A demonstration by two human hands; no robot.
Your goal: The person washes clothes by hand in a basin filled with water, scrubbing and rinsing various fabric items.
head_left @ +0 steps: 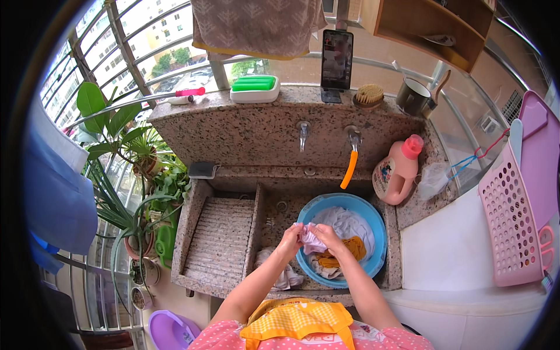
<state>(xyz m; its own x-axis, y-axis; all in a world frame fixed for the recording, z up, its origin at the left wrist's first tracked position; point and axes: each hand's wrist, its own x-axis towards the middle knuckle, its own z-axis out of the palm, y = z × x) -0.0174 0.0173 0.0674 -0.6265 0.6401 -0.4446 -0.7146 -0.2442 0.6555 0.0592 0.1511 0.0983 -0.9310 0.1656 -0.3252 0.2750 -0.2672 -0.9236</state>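
Note:
A small pale pink cloth is bunched between my two hands over the left part of a blue basin. My left hand grips its left side, fingers closed. Opposite it, my right hand is closed on the right side of the same cloth. Inside the basin lie a white garment, a mustard-yellow cloth and some whitish cloth nearer to me. The basin stands in the right part of a speckled stone sink. Damp greyish cloth lies in the sink below my left forearm.
The sink's left side is a ribbed washboard. Two taps come from the back wall, one with an orange hose. A pink detergent bottle stands right of the basin. A phone, brush and mug line the ledge.

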